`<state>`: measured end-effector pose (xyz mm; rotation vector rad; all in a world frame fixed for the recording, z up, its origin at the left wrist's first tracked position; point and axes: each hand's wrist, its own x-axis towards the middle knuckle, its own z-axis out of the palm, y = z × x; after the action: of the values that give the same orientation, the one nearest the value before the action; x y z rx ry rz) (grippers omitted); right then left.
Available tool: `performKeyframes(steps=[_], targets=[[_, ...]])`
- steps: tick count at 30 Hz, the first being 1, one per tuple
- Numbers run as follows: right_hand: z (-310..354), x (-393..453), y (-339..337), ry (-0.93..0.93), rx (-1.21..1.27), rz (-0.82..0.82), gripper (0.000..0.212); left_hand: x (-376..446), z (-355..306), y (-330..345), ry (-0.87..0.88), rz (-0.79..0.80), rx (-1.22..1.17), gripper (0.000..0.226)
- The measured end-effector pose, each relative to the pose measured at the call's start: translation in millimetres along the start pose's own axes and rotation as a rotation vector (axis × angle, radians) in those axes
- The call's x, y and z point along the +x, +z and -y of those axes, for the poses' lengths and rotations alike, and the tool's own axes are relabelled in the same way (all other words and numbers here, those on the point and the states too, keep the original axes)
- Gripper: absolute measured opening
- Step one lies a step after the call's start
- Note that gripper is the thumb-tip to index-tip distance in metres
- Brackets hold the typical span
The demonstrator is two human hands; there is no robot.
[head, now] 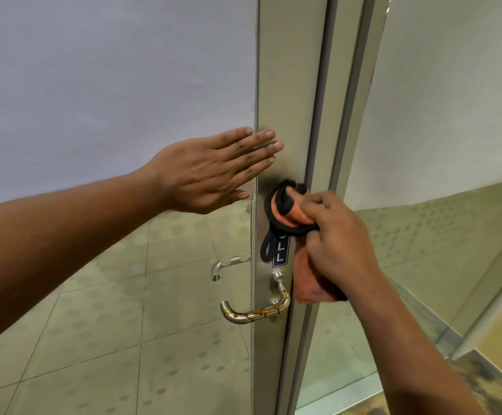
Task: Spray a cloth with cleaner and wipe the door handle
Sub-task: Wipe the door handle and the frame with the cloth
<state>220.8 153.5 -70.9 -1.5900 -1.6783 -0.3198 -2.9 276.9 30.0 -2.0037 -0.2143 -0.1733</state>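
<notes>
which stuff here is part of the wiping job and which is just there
Part of the job:
orange cloth, gripped by the right hand
stained door handle
left hand, flat on the door

Just there:
pull sign
far-side handle behind the glass
tiled floor

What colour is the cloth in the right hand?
Orange with black edging; the cloth shows clearly in the head view, gripped by the right hand.

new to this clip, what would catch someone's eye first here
The orange cloth with black edging, bunched in the right hand against the metal door frame above the handle. Below it, the curved silver door handle carries reddish-brown streaks. The left hand lies flat, fingers straight, at the edge of the frosted glass panel.
</notes>
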Motion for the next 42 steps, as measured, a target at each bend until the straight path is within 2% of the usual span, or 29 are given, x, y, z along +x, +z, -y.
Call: performKeyframes(steps=[2,8,14,21,25,29,32,38,42], targets=[[4.5,17.8,-4.4,-0.025,-0.02,-0.048,0.071,0.1,0.3,-1.9,-0.003,-0.002,-0.016,0.069],[9.6,14.6,11.3,-0.13,-0.161,0.001,0.072,-0.6,1.0,-1.5,0.009,0.021,0.008,0.069],[-3.1,-17.4,35.9,-0.187,-0.296,0.215,0.075,-0.6,1.2,-3.0,0.005,0.021,0.01,0.07],[-21.1,-40.2,42.1,-0.214,-0.331,0.444,0.062,0.0,1.4,-5.4,-0.001,0.039,0.001,0.072],[-34.9,-46.3,32.7,-0.024,-0.167,0.451,0.065,0.2,-0.1,-8.2,-0.014,0.049,-0.004,0.071],[-46.5,-47.1,21.8,0.093,-0.006,0.359,0.072,1.8,-11.3,-13.2,-0.02,0.042,-0.061,0.071],[-47.8,-46.0,20.4,0.062,0.03,0.383,0.072,3.5,-29.8,-11.9,0.007,0.064,-0.103,0.071],[-41.0,-57.8,42.1,-0.04,-0.155,0.481,0.06,2.7,-59.4,-2.0,0.033,0.078,-0.172,0.07],[-37.9,-64.1,56.5,-0.03,-0.157,0.492,0.055,-3.1,-57.6,5.7,0.05,0.088,-0.164,0.07]])
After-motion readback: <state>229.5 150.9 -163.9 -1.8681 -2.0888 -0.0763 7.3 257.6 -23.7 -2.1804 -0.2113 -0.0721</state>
